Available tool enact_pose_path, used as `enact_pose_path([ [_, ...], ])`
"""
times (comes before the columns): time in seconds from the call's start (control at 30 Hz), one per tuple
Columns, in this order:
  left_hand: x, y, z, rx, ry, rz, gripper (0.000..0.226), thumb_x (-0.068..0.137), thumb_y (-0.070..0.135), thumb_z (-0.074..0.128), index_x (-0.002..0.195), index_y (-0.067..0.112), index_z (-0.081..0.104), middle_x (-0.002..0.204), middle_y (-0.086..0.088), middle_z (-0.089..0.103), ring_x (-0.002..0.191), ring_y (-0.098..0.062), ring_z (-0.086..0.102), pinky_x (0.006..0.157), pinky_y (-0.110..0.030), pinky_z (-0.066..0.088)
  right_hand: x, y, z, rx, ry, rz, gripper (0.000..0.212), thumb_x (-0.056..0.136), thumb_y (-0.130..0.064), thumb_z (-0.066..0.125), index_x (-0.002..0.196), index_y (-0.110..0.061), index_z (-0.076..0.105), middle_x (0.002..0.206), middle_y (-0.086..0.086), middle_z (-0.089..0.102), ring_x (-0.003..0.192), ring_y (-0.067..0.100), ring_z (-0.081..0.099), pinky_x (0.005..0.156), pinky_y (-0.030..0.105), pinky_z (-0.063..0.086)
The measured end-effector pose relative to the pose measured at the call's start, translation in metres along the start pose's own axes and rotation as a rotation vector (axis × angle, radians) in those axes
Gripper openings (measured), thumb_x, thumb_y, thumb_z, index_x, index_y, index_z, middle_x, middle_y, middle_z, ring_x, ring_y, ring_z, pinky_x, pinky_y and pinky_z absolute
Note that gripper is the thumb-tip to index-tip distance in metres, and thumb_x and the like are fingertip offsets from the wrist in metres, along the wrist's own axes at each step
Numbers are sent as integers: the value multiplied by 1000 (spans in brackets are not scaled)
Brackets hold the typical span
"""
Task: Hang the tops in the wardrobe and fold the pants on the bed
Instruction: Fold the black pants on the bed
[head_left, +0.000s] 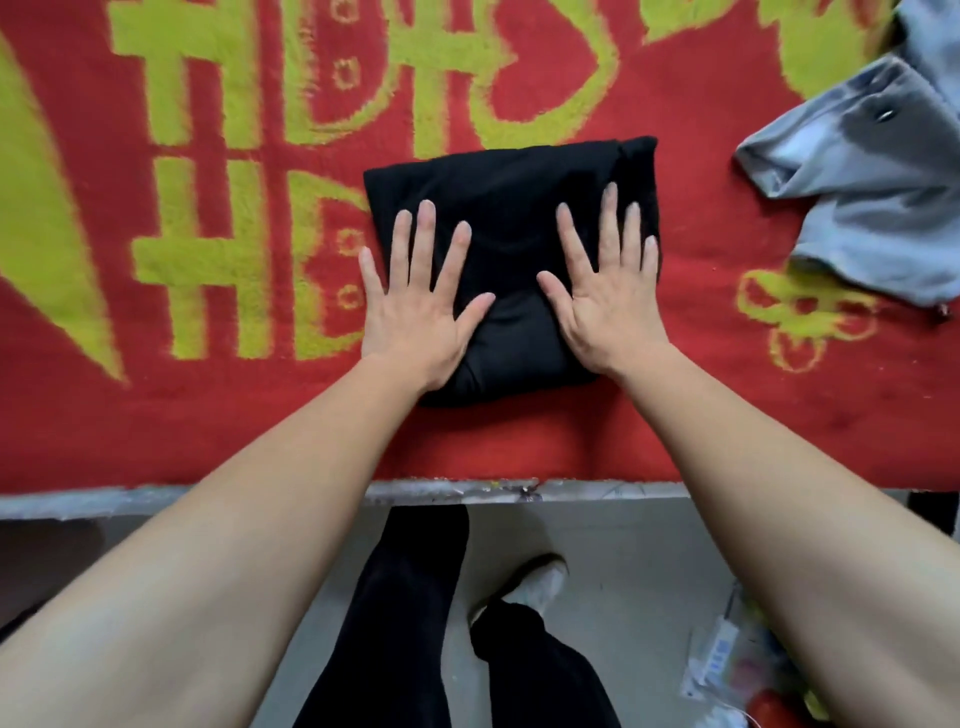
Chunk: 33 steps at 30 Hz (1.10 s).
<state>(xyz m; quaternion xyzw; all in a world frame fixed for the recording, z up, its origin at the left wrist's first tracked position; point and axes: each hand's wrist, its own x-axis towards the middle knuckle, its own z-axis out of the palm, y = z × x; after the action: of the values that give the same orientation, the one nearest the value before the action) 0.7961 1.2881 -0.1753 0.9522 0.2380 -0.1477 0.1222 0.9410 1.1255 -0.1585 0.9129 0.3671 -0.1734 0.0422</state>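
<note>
- Fingers (427, 234) of both hands straight and spread, gripping nothing; left hand (415, 306) and right hand (610, 306) press flat on folded black pants (511, 202).
- Pants lie on red bed blanket (519, 441).
- Grey-blue garment (862, 208) lies crumpled at 2 o'clock from the pants, apart.

Upper limbs: the left hand (415, 317) and right hand (608, 312) are bare, as are both forearms down to the near edge of the view. Legs: loose black trousers (400, 623), wide in the leg, of matte fabric. Right foot: pale shoe (543, 582) with a rounded toe.
</note>
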Motion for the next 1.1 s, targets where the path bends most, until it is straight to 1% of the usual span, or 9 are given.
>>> enact_pose_path([
  [0.13,9,-1,7,8,-38,32,76,96,67,9,151,26,-24,164,-13,-17,151,-32,-14,116,-64,3,12,0,13,26,-7,37,69,102,-58,28,159,-32,0,166,18,-5,153,40,0,120,60,8],
  [0.3,12,-6,-28,-70,72,84,63,100,55,32,152,19,32,159,-17,24,147,-36,22,113,-64,17,-17,-8,-5,349,92,133,73,101,-48,47,160,-24,11,166,15,7,153,37,8,122,54,11],
  [0.4,23,-10,-48,-150,189,51,60,100,49,43,149,14,37,156,-19,27,143,-36,28,112,-59,20,-39,-14,-10,529,161,375,81,98,-47,54,160,-18,10,165,19,6,152,36,9,122,51,12],
  [0.57,14,11,-57,-836,38,-756,85,88,58,58,152,21,17,155,-9,22,142,-33,25,115,-47,20,-43,-17,-20,784,144,624,90,96,-52,55,160,-22,-1,166,15,6,153,25,8,123,44,13],
  [0.63,6,21,-52,-1153,-112,-923,96,81,64,61,152,19,15,154,-6,31,139,-29,35,117,-45,28,-28,-20,-28,871,138,643,92,95,-57,53,160,-22,-1,166,10,13,153,23,13,123,39,14],
  [0.8,12,12,-46,-1478,-262,-987,99,63,54,83,140,8,42,130,-5,61,111,-23,65,94,-40,54,11,-23,-35,985,-74,807,106,78,-82,53,159,-29,9,159,11,28,146,32,28,119,45,21],
  [0.93,17,-3,-51,-1667,-488,-794,33,80,34,78,103,11,74,99,-2,77,84,-15,75,57,-20,56,12,3,-39,1329,-208,728,84,73,-69,72,140,-22,55,133,-5,63,118,11,61,107,32,44],
  [1.0,17,-6,-52,-1704,-569,-703,22,85,35,71,92,16,79,99,0,77,83,-11,74,55,-17,55,12,11,-41,1492,-326,613,58,83,-55,70,126,-17,68,120,0,72,111,17,69,103,35,50],
  [1.1,13,-12,-56,-1732,-614,-651,36,85,45,66,107,19,76,108,2,75,95,-12,73,69,-21,56,10,13,-47,1624,-440,539,44,89,-43,64,121,-15,72,119,3,73,110,18,70,87,28,57],
])
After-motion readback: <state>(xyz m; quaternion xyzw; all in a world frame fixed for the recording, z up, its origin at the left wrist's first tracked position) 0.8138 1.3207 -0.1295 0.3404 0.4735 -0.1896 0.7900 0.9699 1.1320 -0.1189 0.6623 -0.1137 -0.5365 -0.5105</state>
